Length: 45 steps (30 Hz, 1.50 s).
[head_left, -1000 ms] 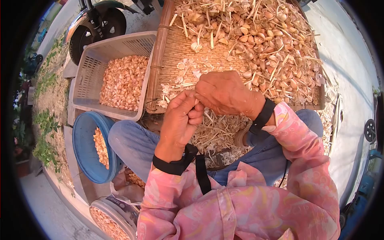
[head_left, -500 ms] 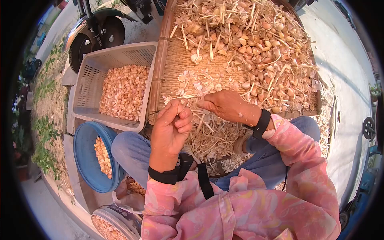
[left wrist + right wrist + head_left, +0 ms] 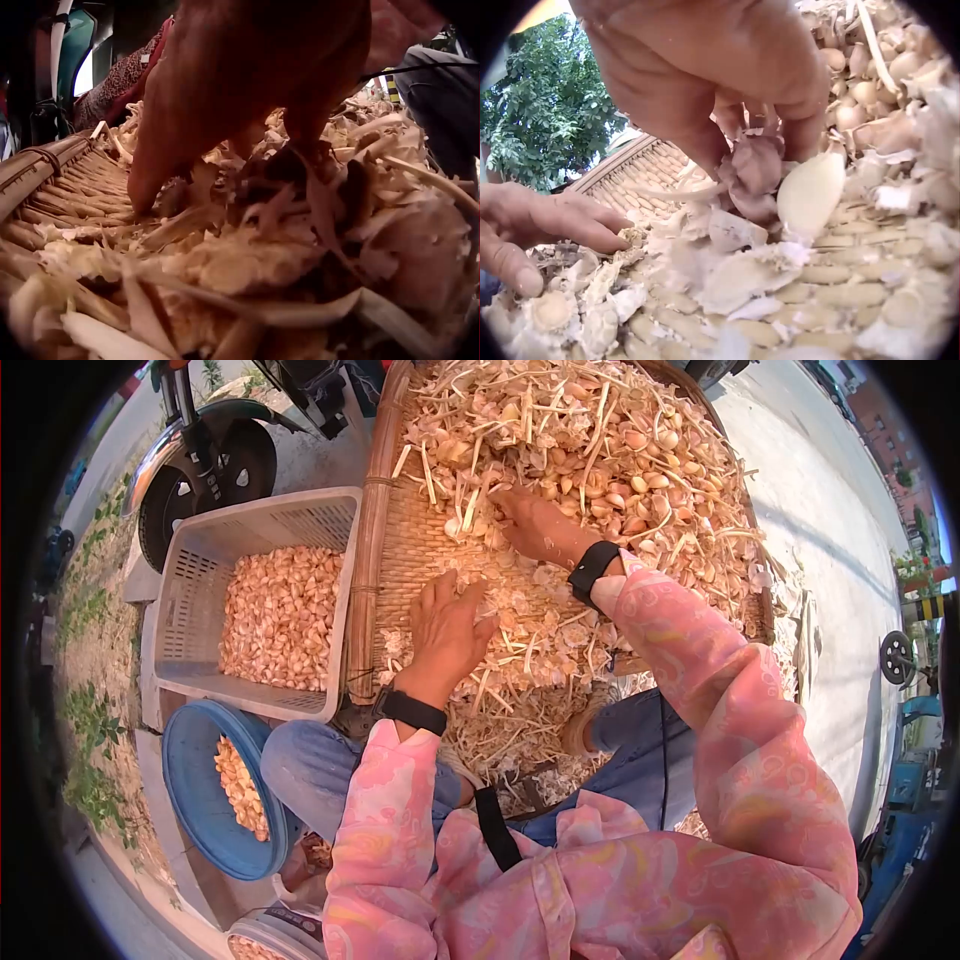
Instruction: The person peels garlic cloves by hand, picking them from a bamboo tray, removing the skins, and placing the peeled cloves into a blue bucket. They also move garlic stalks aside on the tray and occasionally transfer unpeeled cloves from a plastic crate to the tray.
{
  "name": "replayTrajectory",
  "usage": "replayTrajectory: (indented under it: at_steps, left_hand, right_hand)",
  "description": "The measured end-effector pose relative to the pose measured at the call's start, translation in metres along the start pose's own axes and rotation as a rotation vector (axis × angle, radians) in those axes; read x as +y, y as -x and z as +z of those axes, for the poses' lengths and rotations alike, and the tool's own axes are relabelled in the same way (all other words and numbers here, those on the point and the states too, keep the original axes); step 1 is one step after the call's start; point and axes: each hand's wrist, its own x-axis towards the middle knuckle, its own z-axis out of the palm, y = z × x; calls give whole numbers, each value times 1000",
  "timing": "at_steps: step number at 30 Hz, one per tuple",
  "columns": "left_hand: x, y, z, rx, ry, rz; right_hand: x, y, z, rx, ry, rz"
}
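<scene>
My right hand (image 3: 545, 528) reaches over the woven bamboo tray (image 3: 398, 540) at the edge of the garlic heap (image 3: 640, 480). In the right wrist view its thumb and fingers pinch a purplish garlic bulb (image 3: 754, 169) in papery skin. A smooth, pale clove (image 3: 810, 195) lies right beside that bulb. My left hand (image 3: 445, 630) rests nearer me on the tray, thumb and fingers spread apart. Its fingertips touch loose garlic skins (image 3: 592, 292), and nothing shows in its grasp. The left wrist view has these fingers pointing down into dark, shadowed skins and stalks.
Left of the tray stands a grey plastic crate (image 3: 345, 590) of cloves. A blue bucket (image 3: 185, 800) with paler cloves sits below it, near my knee, and a white bucket (image 3: 275, 925) nearer still. Skins and stalks (image 3: 520, 730) litter the ground between my legs.
My hands were close together, fingering something small, and then parted. Now the left has lowered onto the skins with fingers spread, while the right has moved forward to a garlic bulb.
</scene>
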Motion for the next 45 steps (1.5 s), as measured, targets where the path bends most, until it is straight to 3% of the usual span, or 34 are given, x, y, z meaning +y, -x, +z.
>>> replayTrajectory:
  at_steps: [1, 4, 5, 7, 9, 10, 11, 12, 14, 17, 20, 24, 27, 30, 35, 37, 38, 40, 42, 43, 45]
  left_hand:
    - [5, 7, 8, 12, -2, 15]
    - [15, 41, 16, -14, -27, 42]
    - [18, 53, 13, -51, -42, 37]
    - [22, 73, 1, -63, -46, 66]
    - [18, 75, -18, -113, 50, -35]
    - [17, 72, -24, -137, 99, -84]
    - [16, 65, -26, 58, 87, -95]
    - [18, 53, -29, 90, 66, -80]
    - [23, 26, -37, 157, 21, -46]
    - [32, -5, -7, 150, -57, 52]
    - [28, -20, 20, 108, -127, 16]
    - [32, -13, 14, 24, -239, -74]
    - [20, -6, 5, 108, 76, -159]
    - [30, 11, -15, 129, 1042, -429]
    - [77, 52, -68, -80, 1762, -234]
    - [115, 73, -97, -236, 1909, 52]
    - [129, 80, -113, -343, 1841, 245]
    - [168, 96, -122, -353, 1948, 537]
    - [194, 113, -131, -505, 2503, 353]
    - [197, 120, -143, -783, 2821, -1]
    - [213, 121, -119, -757, 3020, 393]
  right_hand:
    - [0, 0, 9, -31, -69, -110]
    - [-17, 14, 12, 66, -217, -222]
    - [-26, 21, 0, 33, -229, -101]
    - [-17, 33, -13, 70, -134, -143]
    - [-27, 50, -35, 68, -124, -111]
    - [-31, 59, -40, 16, -157, -74]
    - [-34, 65, -43, -35, -187, -40]
    - [-37, 73, -45, -87, -215, -7]
    - [-39, 85, -33, 20, -269, -54]
    - [-36, 95, -17, 6, -268, -40]
    - [-34, 97, -22, 2, -262, -17]
    - [-28, 95, -22, 49, -266, -29]
    - [-30, 90, -22, 91, -248, -12]
    - [-31, 85, -23, 95, -158, 7]
    - [-36, 79, -13, -4, 23, -59]
    - [-27, 76, 2, -40, 88, -130]
    - [-27, 76, 3, -42, 87, -119]
    - [-27, 73, 4, -45, 88, -102]
    - [-25, 74, 6, 18, -58, -79]
    - [-23, 73, 5, 16, -127, -48]
    - [-26, 71, 3, 30, -337, 46]
